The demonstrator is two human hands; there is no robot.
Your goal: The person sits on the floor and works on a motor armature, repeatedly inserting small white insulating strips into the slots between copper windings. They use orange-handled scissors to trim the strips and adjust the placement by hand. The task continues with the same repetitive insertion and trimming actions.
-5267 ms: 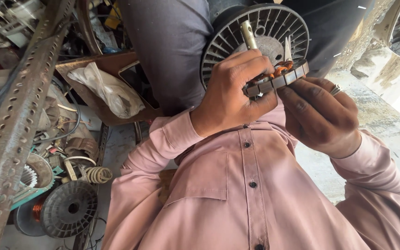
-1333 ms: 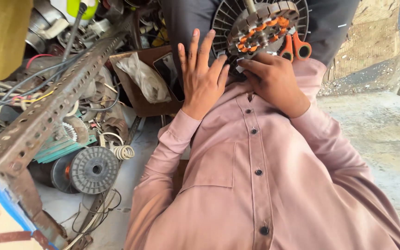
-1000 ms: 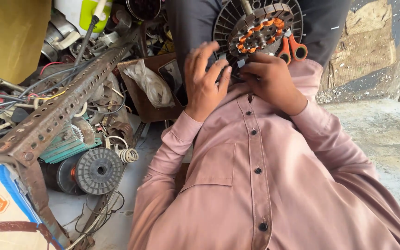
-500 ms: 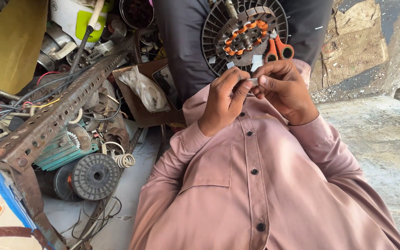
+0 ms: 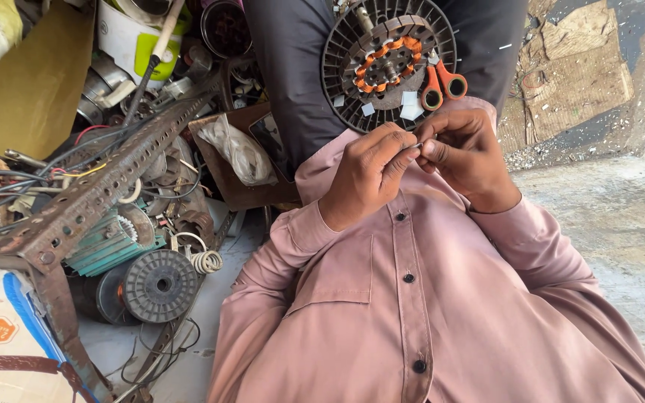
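A round black fan motor housing (image 5: 352, 82) with orange-copper windings (image 5: 382, 56) lies on my dark-trousered lap. Orange-handled scissors (image 5: 442, 80) and small white paper bits (image 5: 410, 106) rest on its lower right side. Just below it, in front of my pink shirt, my left hand (image 5: 367, 175) and my right hand (image 5: 468, 157) meet fingertip to fingertip. Together they pinch a small thin piece (image 5: 417, 145), mostly hidden by the fingers. Neither hand touches the motor.
To my left is a heap of scrap: a rusty perforated angle bar (image 5: 91, 198), a black wire spool (image 5: 160, 285), a teal motor part (image 5: 106, 242), tangled wires, a white-and-green bucket (image 5: 132, 41) and a brown tray with a plastic bag (image 5: 240, 153). Bare concrete floor (image 5: 621, 224) lies at right.
Both hands have come off the motor and drawn back toward my chest. They now pinch a small piece between the fingertips. The view has shifted slightly.
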